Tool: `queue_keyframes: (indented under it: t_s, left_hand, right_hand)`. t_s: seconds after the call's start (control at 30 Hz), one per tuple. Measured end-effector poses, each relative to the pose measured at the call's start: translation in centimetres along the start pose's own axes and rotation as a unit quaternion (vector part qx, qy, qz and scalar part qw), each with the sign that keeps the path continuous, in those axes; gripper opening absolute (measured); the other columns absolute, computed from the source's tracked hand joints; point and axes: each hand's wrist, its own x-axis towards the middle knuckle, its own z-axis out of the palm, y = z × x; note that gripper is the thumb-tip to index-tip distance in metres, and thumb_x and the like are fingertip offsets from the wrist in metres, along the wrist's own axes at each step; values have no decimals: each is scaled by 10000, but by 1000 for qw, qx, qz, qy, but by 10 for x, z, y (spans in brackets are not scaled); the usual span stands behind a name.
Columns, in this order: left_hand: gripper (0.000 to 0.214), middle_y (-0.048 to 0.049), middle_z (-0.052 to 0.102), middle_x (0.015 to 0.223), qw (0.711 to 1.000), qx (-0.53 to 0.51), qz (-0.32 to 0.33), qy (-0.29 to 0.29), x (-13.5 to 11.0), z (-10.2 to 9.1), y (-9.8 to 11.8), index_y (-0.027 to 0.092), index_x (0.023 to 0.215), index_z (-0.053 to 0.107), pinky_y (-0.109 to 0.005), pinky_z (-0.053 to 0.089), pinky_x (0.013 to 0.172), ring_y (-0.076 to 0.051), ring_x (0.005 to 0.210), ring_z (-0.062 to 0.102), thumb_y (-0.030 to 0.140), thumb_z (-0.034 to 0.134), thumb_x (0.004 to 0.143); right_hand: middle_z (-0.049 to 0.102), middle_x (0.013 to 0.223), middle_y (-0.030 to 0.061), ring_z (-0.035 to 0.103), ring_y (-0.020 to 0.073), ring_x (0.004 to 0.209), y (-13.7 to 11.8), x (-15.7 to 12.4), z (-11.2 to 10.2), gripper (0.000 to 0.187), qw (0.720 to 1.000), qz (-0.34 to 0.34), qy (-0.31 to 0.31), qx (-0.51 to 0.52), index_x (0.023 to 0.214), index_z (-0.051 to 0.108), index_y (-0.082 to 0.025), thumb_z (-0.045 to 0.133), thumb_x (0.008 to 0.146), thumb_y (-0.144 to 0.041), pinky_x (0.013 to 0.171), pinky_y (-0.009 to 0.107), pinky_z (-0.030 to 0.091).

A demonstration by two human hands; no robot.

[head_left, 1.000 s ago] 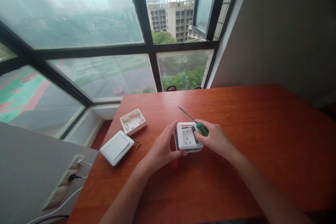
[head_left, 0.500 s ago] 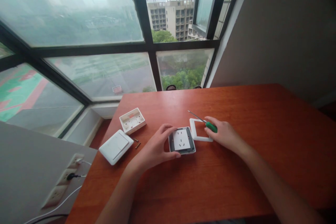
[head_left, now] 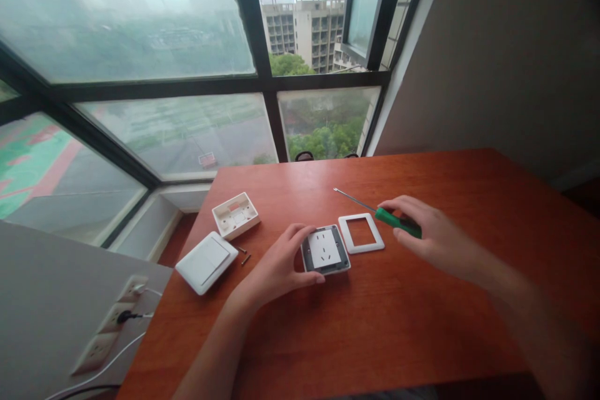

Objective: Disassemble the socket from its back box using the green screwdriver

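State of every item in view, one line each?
socket: frame off, face up, held flat on table
frame: detached, flat beside socket, untouched
screwdriver: held by handle
switch: assembled, face up
back box: open side up, empty
screws: two, loose
wall outlets: black plug in one

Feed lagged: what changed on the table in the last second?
The white frame came off the socket and lies right of it, let go. The right hand, gripping the screwdriver, drew away rightward. The left hand still holds the socket; switch, back box, screws unmoved.
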Motion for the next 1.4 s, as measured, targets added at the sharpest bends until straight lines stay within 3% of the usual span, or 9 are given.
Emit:
queue_keyframes:
  t_s: [0.13, 0.27, 0.37, 0.53, 0.83, 1.13, 1.4]
  left_hand:
    - [732, -86, 494, 1333, 1000, -2, 0, -4, 2, 1, 2, 253, 1342, 464, -377, 422, 1036, -273, 1215, 506, 337, 798, 697]
    - [716, -93, 498, 1333, 1000, -1, 1, 3, 3, 5, 1, 242, 1338, 457, -389, 408, 1047, -276, 1219, 501, 304, 782, 703]
    - [722, -89, 497, 1334, 1000, 2, 0, 7, 4, 7, 0, 235, 1328, 450, -384, 404, 1053, -268, 1220, 498, 303, 789, 695]
    - [703, -86, 499, 1328, 1000, -2, 4, 7, 5, 7, -1, 240, 1315, 460, -382, 406, 1051, -266, 1215, 500, 306, 789, 698]
    - [714, -89, 507, 1305, 1000, -14, 14, 10, 5, 8, -2, 251, 1328, 457, -394, 420, 1031, -272, 1191, 512, 277, 785, 694]
    - [712, -97, 500, 1313, 1000, -7, 15, 4, 5, 8, -2, 249, 1339, 440, -404, 416, 1032, -276, 1197, 505, 285, 774, 712]
    - [712, -95, 494, 1324, 1000, -15, 13, 7, 5, 9, -2, 251, 1336, 441, -409, 404, 1048, -279, 1212, 495, 298, 778, 711]
  right_hand:
    - [665, 1079, 39, 638, 202, 954, -25, -2, -35, 265, 999, -35, 20, -28, 1087, 604, -239, 571, 824, -233, 796, 303, 491]
    - [710, 1000, 20, 677, 210, 864, -39, -2, -50, 281, 998, -12, 57, -31, 1059, 618, -260, 666, 792, -335, 718, 295, 511]
    - [729, 902, 1, 685, 198, 771, -46, 1, -49, 345, 995, 2, 90, -32, 1073, 602, -266, 701, 772, -401, 665, 288, 498]
    - [699, 740, -14, 635, 163, 621, -55, 11, -38, 201, 989, 3, 125, -84, 874, 620, -234, 625, 833, -431, 573, 275, 418]
    - [604, 620, -46, 512, 108, 512, -60, 25, -25, 198, 986, -32, 108, -119, 778, 596, -214, 624, 837, -401, 527, 245, 326]
    - [586, 535, -3, 502, 154, 490, -73, 40, -23, 323, 957, -40, 113, -263, 702, 592, -215, 532, 859, -491, 511, 280, 254]
    - [599, 539, -4, 461, 135, 438, -65, 49, -30, 329, 969, 13, 86, -231, 689, 601, -221, 521, 861, -490, 478, 278, 254]
